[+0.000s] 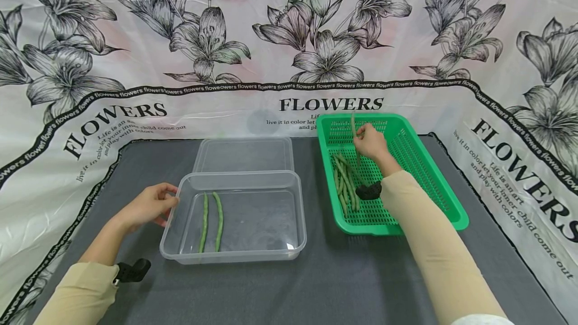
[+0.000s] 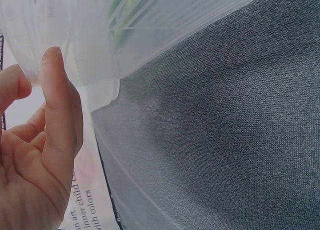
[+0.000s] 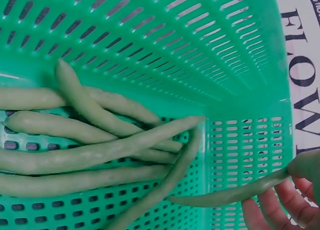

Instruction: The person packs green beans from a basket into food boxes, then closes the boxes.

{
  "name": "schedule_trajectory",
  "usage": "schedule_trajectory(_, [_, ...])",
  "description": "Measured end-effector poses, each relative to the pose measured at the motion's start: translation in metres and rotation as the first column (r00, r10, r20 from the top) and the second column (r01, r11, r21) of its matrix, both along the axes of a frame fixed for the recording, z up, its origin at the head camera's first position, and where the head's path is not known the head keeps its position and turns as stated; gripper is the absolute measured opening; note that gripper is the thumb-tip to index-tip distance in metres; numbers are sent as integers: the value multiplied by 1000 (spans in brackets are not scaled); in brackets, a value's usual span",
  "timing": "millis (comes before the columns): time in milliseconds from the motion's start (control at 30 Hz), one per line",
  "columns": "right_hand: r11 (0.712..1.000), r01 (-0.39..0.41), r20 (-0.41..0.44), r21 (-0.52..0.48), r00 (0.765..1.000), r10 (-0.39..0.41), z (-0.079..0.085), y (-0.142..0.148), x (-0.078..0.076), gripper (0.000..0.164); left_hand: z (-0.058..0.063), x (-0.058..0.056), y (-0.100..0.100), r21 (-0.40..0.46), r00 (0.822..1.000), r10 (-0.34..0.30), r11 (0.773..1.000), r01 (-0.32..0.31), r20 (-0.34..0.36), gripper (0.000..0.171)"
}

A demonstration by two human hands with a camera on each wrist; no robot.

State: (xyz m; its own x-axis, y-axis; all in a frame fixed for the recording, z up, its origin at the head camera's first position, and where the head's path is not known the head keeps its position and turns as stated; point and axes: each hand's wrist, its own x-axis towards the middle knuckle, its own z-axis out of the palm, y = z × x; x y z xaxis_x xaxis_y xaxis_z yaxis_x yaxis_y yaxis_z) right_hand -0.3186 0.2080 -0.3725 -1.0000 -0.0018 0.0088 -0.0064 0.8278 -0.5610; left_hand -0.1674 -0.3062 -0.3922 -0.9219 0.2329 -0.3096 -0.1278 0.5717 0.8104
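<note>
My right hand [image 1: 372, 143] is over the green basket [image 1: 440, 204] and pinches one green bean [image 3: 235, 194] between thumb and fingers. The bean stands nearly upright in the head view. Beneath it, a loose pile of green beans [image 1: 345, 184] lies on the left side of the basket's floor. On the other side, my left hand [image 1: 151, 205] holds the left rim of a clear plastic container [image 1: 257, 224] with thumb and fingertips. Inside that container two green beans [image 1: 219, 222] lie side by side, apart from each other, toward its left part.
Behind the container lies a flat clear lid [image 1: 246, 154] on the grey cloth [image 1: 289, 292]. A white flower-printed sheet [image 1: 235, 114] rises behind and at both sides. The basket's perforated walls [image 3: 150, 35] stand around the bean pile.
</note>
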Motion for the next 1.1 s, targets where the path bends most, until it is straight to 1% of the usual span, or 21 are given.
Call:
schedule_trajectory(100, [1000, -1, 5, 6, 1000, 1, 4, -1, 0, 28, 0, 0, 0, -1, 1000, -2, 1000, 2, -3, 45])
schedule_trajectory(233, [1000, -8, 34, 13, 999, 8, 9, -2, 0, 30, 1, 0, 1, -1, 1000, -3, 1000, 3, -7, 45])
schedule_trajectory(467, [999, -36, 106, -35, 994, 40, 19, -6, 2, 31, 2, 1, 2, 1, 1000, -2, 1000, 2, -3, 45])
schedule_trajectory(600, [997, -57, 128, -60, 990, 64, 23, -8, 2, 31, 1, 1, 1, 6, 1000, -5, 1000, 5, -1, 46])
schedule_trajectory(833, [994, -81, 122, -72, 988, 89, 34, -17, 2, 34, 1, 2, 0, 6, 1000, -3, 1000, 3, -2, 46])
schedule_trajectory(967, [992, -89, 121, -89, 988, 100, 38, -22, -1, 34, 1, 2, 1, 7, 1000, -1, 1000, 1, -1, 45])
schedule_trajectory(1100, [993, -108, 100, -45, 989, 112, 45, -28, -3, 31, 1, 2, 1, 5, 1000, 0, 1000, 0, -5, 46])
